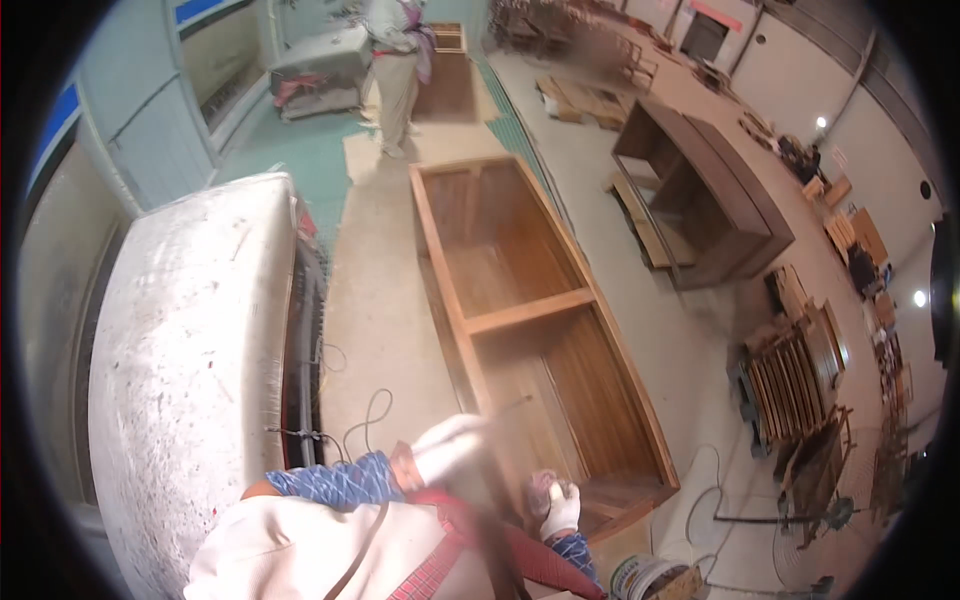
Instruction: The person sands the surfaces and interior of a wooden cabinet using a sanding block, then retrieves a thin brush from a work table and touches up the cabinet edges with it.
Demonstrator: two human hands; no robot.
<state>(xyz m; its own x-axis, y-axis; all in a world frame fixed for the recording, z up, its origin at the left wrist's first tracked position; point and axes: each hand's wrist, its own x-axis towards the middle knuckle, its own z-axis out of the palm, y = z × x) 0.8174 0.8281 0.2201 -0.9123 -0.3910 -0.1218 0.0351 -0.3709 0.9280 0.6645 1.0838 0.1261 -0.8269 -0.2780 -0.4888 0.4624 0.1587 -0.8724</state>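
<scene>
A long open wooden cabinet (520, 312) lies on its back on the floor, with a shelf board across its middle. My right hand (562, 512), in a white glove, is closed on a pinkish cloth (543, 487) at the cabinet's near end. My left hand (448, 447), also gloved, is raised over the cabinet's near left side and is blurred by motion. A thin dark stick seems to run from it, but the grip is unclear. My blue patterned sleeve (335, 482) and red apron straps fill the lower edge.
A large white speckled bench (190, 360) stands at my left, with cables (365, 420) on the floor beside it. A tin can (648, 578) sits by my right. A dark cabinet (700, 195) and stacked wooden frames (795, 375) are to the right. Another person (395, 70) stands far ahead.
</scene>
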